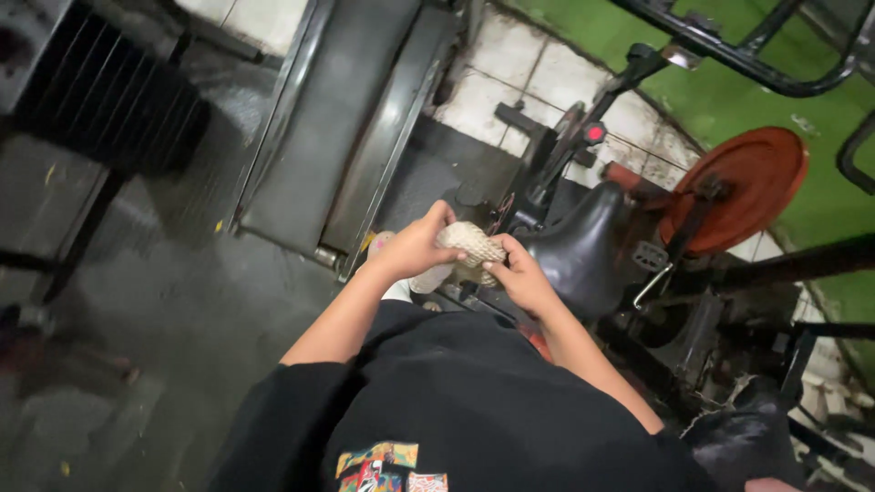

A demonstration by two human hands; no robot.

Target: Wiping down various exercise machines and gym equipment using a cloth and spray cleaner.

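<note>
1. far to the left of the left hand, a dark slatted metal grille [100, 87] stands over the wet grey floor [182, 310].
2. just beyond the left hand, a long grey metal treadmill frame [342, 118] runs away from the person.
3. the left hand [415, 246] has its fingers curled around the near end of a beige knitted cloth wad [469, 244].
4. the right hand [521, 273] pinches the wad's other end, thumb on top; the wad sits between both hands, in front of the black shirt [456, 401].
5. just right of the right hand is a black padded bike saddle [583, 246]; further right, a round rust-red flywheel disc [743, 187].
</note>
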